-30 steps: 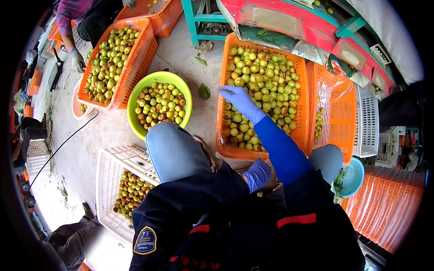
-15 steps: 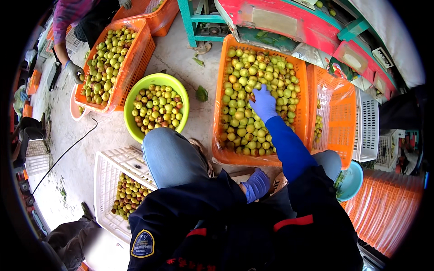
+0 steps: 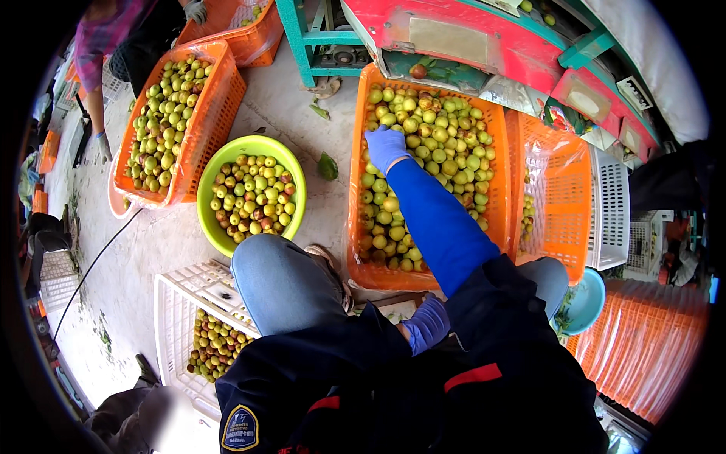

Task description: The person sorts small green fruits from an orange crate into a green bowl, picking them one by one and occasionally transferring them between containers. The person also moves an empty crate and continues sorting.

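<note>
In a purple-blue glove, my right hand [image 3: 384,147] is over the left side of a plastic-lined orange crate [image 3: 353,227] heaped with jujubes [image 3: 446,144]. They are green-yellow with brown patches. The fingers curl down toward the fruit, and what they hold, if anything, is hidden. My left hand [image 3: 428,324], gloved alike, is low between my knees, just below the crate's near edge; its fingers do not show well. One reddish-brown jujube [image 3: 418,71] shows before the leafy opening of the red machine, beyond the crate.
A lime-green basin [image 3: 296,216] of jujubes stands left of the crate, near my knee. Behind it, a person [image 3: 102,91] is beside another full orange crate [image 3: 221,113]. A white crate [image 3: 170,340] lies lower left. The red machine [image 3: 454,38] borders the far side; stacked orange crates [image 3: 635,348] stand right.
My right hand has moved left across the crate, and its fingers have curled in. A reddish-brown jujube now shows by the machine's opening. The view has shifted slightly.
</note>
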`<state>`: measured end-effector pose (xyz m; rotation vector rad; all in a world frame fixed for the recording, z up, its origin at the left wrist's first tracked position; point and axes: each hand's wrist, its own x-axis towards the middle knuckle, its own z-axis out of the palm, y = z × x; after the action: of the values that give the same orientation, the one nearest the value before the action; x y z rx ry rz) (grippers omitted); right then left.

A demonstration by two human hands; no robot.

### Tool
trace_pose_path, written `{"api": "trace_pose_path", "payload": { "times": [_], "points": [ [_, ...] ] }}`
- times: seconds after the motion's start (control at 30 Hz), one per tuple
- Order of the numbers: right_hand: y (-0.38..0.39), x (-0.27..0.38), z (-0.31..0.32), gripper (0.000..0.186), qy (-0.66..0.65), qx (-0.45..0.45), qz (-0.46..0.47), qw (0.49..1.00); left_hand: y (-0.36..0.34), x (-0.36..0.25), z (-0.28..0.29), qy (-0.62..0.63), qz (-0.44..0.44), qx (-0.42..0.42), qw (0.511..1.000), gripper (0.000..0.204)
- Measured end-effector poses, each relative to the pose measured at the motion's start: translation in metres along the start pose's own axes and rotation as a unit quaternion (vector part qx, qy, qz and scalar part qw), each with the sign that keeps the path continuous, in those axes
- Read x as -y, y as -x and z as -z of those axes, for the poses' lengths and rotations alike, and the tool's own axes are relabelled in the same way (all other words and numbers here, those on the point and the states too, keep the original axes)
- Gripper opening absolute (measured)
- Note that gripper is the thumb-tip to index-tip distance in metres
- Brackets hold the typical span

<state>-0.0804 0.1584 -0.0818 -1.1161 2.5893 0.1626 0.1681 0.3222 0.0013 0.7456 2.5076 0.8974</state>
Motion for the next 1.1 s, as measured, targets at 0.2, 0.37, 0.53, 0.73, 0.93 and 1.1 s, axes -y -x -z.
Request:
{"api": "trace_pose_path", "payload": {
  "times": [0.2,0.37,0.53,0.73,0.93,1.1],
  "points": [
    [0.042,-0.023,0.008,0.027,-0.408,-0.107,-0.082,0.903,-0.004,0.002,-0.005,0.008,0.01,0.012,1.0,0.023],
    [0.103,0.055,0.085,0.025,-0.82,0.014,-0.018,0.572,-0.003,0.008,-0.004,0.009,0.03,0.018,0.999,0.025],
    [0.146,0.16,0.152,0.057,-0.68,0.013,0.325,0.657,-0.003,0.009,0.007,-0.006,0.028,0.009,1.0,0.028],
    [0.155,0.074,0.107,0.032,-0.598,-0.082,0.205,0.771,0.01,0.028,0.02,0.052,0.021,-0.148,0.987,0.031],
    [0.15,-0.114,0.035,0.028,-0.503,-0.186,-0.086,0.84,-0.004,0.073,0.121,-0.028,0.169,-0.119,0.978,0.034],
    [0.052,-0.172,0.104,0.046,-0.263,-0.44,-0.072,0.855,0.01,0.118,0.144,0.009,0.277,-0.179,0.944,0.034]
  ]
}}
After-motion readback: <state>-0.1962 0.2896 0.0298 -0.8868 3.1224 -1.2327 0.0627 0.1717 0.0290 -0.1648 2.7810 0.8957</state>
